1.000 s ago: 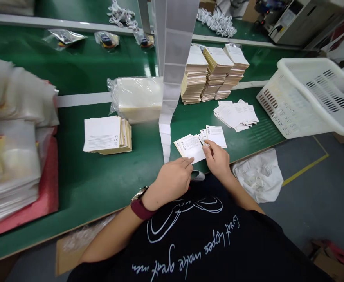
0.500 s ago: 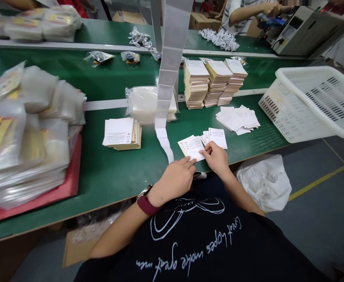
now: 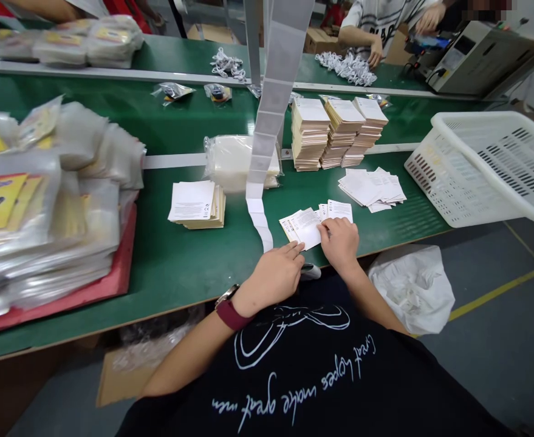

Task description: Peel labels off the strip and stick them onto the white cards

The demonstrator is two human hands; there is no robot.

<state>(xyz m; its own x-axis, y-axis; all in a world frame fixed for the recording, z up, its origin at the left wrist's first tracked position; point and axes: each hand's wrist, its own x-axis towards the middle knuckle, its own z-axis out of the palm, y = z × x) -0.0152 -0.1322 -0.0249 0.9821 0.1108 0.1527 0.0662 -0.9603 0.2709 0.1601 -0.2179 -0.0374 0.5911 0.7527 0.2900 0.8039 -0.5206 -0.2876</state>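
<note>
My left hand [image 3: 273, 274] rests on the green table [image 3: 180, 261] with curled fingers pinching the near corner of a white printed card [image 3: 304, 227]. My right hand [image 3: 339, 240] lies just right of it, fingers closed on the edge of the same small fan of cards, with a further card [image 3: 339, 209] showing beyond the knuckles. A strip of white labels [image 3: 267, 139] hangs down from above and ends on the table just left of the cards.
Three tall card stacks [image 3: 337, 130] and a loose pile [image 3: 371, 187] lie behind. A short stack [image 3: 196, 203], a wrapped bundle [image 3: 234, 161], bagged goods on a red tray [image 3: 43, 200] and a white basket [image 3: 485, 164] surround. Another person [image 3: 380, 30] works across the table.
The view has tilted up and shifted, bringing the far side of the table into view. My right hand slid slightly up over the cards; my left hand stays on the card's corner.
</note>
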